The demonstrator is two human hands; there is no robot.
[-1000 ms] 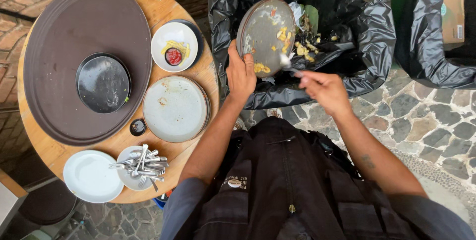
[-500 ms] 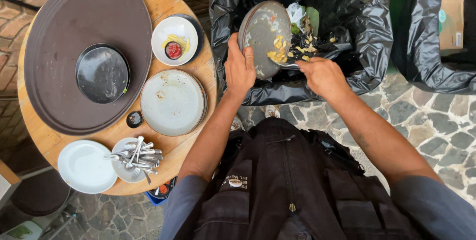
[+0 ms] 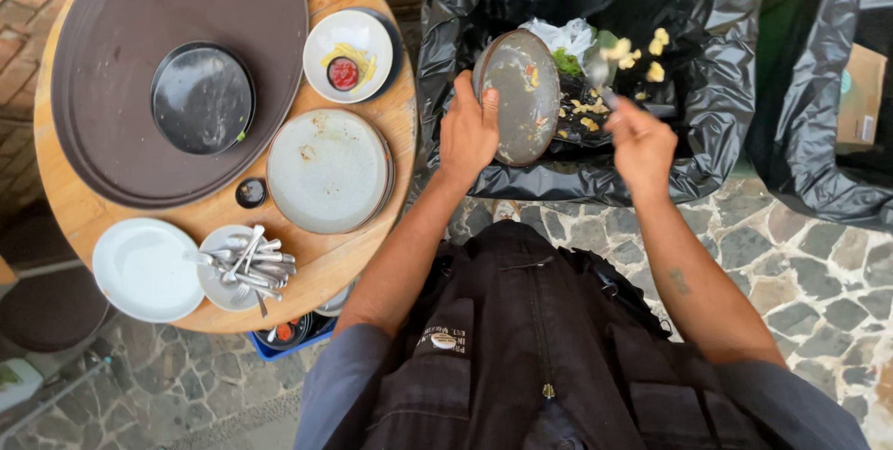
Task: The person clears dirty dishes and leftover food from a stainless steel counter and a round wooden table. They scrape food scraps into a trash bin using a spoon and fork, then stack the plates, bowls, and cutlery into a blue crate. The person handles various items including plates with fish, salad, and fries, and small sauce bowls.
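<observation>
To the left of both hands a round wooden table (image 3: 372, 148) is seen, most of it covered by a large dark oval tray (image 3: 112, 50) on which a black plate (image 3: 202, 98) rests. Directly ahead of the hands a bin lined with a black bag (image 3: 707, 87) stands open, and a second black bag (image 3: 819, 134) is cut off at the right edge, with a cardboard box (image 3: 860, 97) only partly shown inside it.

Just left of the left hand a stack of grey plates (image 3: 327, 170) is set, with a white bowl (image 3: 349, 56) of red sauce and yellow scraps beyond it. Further back toward the body a white plate (image 3: 144, 269) and a small dish heaped with cutlery (image 3: 244, 262) are placed at the table's near edge; dishes stacked this way are judged to be sorted by kind. A blue crate (image 3: 288, 334) under the table is mostly hidden.

The grey plate (image 3: 518, 97) is held tilted over the bin mouth, gripped at its near rim by the closed left hand (image 3: 468, 131), so that the leftovers slide off into the bag. The right hand (image 3: 640, 138) is closed around a utensil (image 3: 598, 73), whose kind is hard to make out because it is blurred. Yellow food scraps (image 3: 642, 48) are caught in mid-air above the rubbish, just beyond the right hand.
</observation>
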